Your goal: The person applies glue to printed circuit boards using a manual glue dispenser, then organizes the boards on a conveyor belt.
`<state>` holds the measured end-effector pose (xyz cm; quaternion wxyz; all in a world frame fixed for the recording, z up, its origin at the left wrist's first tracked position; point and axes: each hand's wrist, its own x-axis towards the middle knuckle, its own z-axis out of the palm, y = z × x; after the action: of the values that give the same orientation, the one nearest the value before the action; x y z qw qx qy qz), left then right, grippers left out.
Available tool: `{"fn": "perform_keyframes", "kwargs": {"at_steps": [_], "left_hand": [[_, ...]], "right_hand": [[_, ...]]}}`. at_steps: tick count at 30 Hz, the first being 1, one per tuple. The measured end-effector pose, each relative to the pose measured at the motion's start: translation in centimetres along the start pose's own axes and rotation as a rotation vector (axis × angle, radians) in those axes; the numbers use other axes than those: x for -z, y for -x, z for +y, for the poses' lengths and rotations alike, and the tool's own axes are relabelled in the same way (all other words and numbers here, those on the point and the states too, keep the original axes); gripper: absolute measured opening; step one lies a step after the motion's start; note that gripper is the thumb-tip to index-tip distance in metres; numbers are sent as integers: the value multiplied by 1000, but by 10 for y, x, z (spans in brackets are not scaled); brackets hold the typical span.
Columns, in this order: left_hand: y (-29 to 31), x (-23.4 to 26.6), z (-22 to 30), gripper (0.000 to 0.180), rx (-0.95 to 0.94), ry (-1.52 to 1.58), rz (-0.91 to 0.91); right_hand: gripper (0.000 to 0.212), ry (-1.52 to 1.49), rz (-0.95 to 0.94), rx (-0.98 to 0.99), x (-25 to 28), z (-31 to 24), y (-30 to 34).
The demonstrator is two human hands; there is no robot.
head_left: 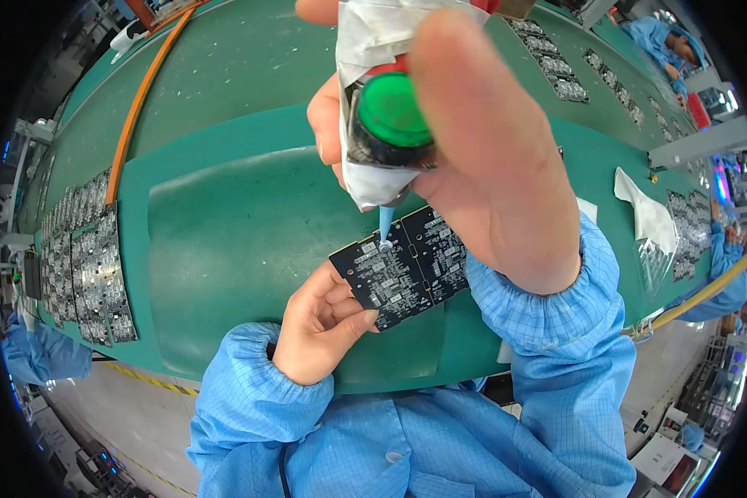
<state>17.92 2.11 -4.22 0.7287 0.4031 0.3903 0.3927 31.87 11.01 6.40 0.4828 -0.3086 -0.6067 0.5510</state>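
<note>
My left hand (322, 319) grips a black circuit board panel (396, 286) by its lower left corner, thumb on the top face and fingers beneath. My right hand (498, 166) is wrapped around a handheld glue dispenser (380, 189), bound in white tape, with a round green button (393, 109). Its light blue nozzle (386, 222) points down at a small round pale part near the panel's upper edge. The tip appears to touch that part. The panel's right end is hidden behind my right hand.
Populated circuit boards (87, 261) lie in rows at the left, beside an orange strip (145, 91). More boards (548, 62) lie at the far right. A white cloth (643, 212) and clear plastic bag rest on the right of the green mat (224, 249). Other people work at both sides.
</note>
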Motion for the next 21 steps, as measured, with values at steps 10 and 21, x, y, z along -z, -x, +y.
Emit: {"fn": "perform_keyframes", "kwargs": {"at_steps": [10, 21], "left_hand": [[11, 20, -1, 45, 40, -46, 87], [29, 30, 5, 41, 26, -66, 136]], "right_hand": [[56, 36, 0, -29, 6, -2, -6], [55, 73, -22, -61, 4, -7, 3]]}}
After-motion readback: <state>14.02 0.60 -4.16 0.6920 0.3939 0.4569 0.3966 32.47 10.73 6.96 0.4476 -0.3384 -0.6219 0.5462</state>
